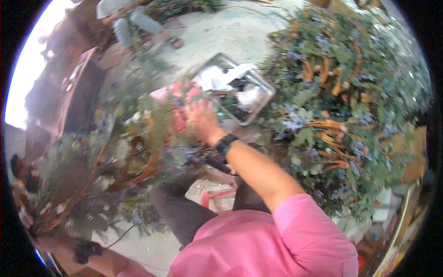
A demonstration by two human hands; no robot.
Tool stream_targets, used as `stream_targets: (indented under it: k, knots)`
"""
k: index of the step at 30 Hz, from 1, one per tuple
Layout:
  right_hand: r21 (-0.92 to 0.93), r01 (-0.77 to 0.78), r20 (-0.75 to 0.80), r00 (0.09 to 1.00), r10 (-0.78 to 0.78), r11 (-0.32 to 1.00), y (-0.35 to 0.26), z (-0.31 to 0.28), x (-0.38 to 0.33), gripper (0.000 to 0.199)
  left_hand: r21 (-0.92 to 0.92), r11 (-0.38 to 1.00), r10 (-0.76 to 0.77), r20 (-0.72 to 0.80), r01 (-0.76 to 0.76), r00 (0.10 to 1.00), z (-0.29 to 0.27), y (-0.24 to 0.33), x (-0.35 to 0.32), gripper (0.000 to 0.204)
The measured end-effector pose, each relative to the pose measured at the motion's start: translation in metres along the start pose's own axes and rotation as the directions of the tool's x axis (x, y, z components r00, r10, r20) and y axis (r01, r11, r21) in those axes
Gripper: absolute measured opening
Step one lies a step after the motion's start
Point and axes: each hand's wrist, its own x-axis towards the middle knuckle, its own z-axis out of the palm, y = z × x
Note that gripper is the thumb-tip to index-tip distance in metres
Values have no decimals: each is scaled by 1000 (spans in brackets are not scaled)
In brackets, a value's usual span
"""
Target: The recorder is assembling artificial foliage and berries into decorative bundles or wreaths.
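My right hand (201, 119), with a dark watch (225, 144) on its wrist, reaches forward over red and pink packets or papers (179, 121) just left of the bin. Its fingers look stretched out and slightly apart, though blurred; whether they touch the red things, I cannot tell. At the lower left, my left hand (54, 243) is near the rim of the picture, beyond a black band (86, 249). Close to it are brown twig stems (42, 225) of a leafy green and bluish spray (87, 184). Blur hides the left fingers.
A grey plastic bin (270, 92) with white papers or wrappings stands ahead. Piled greenery with brown twigs and blue-purple blossoms (332, 134) fills the right. A seated person (134, 23) is at the far left. Dark cardboard boxes (83, 92) stand at left; a red-handled thing (217, 194) lies between my legs.
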Motion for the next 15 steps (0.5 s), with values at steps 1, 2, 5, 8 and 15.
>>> stream_targets:
  k: [1, 2, 5, 8, 15]
  knots:
    - [81, -20, 16, 1000, 19, 997, -7, -3, 0, 46, 41, 999, 28, -46, -26, 999, -6, 3, 4, 38]
    - [126, -9, -33, 999, 13, 992, -5, -6, 0, 33, 64, 997, 49, -57, -45, 997, -28, -9, 19, 38]
    - [252, 33, -28, 999, -27, 967, -11, 1, 4, 31, 27, 998, 61, 117, -64, 991, -31, 4, 26, 17]
    - [376, -3, -73, 997, 33, 927, -13, 13, 2, 26, -186, 982, 33, 272, 19, 962, -60, -11, 60, 18]
    - [881, -173, 50, 960, 277, 440, -7, 16, 23, 14, -103, 991, 106, 226, -84, 968, -69, -22, 81, 17]
